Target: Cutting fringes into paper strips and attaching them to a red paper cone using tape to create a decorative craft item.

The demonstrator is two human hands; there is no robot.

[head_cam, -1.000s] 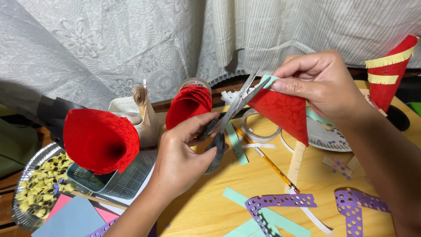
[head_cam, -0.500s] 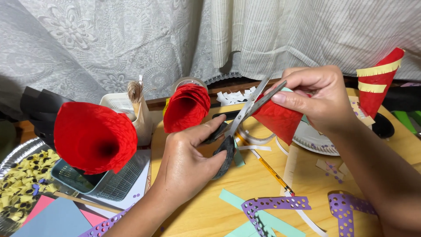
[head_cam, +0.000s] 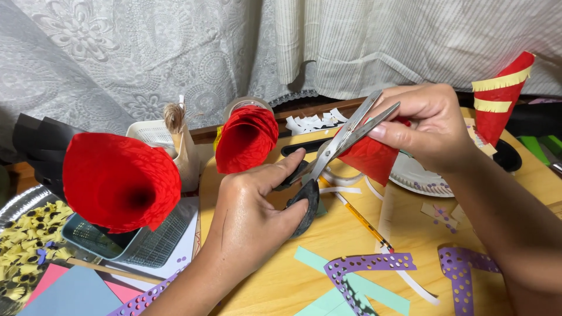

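Red paper point(head_cam: 367, 159), folded to a point, sits pinched in your right hand point(head_cam: 430, 131) at about two o'clock, above the wooden tabletop point(head_cam: 404, 234). Your left hand point(head_cam: 252, 216) grips the dark handles of the scissors point(head_cam: 336, 146), blades parted at the paper's edge. At nine o'clock a mesh basket point(head_cam: 132, 243) carries a big textured red cone point(head_cam: 120, 181). Perforated purple strips point(head_cam: 363, 269) and a pencil point(head_cam: 363, 222) litter the tabletop at five o'clock.

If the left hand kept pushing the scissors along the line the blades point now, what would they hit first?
The left hand aims the scissors up and right. Their open blades already straddle the red paper piece pinched by the right hand, so paper first, then probably those fingers; depth is uncertain.
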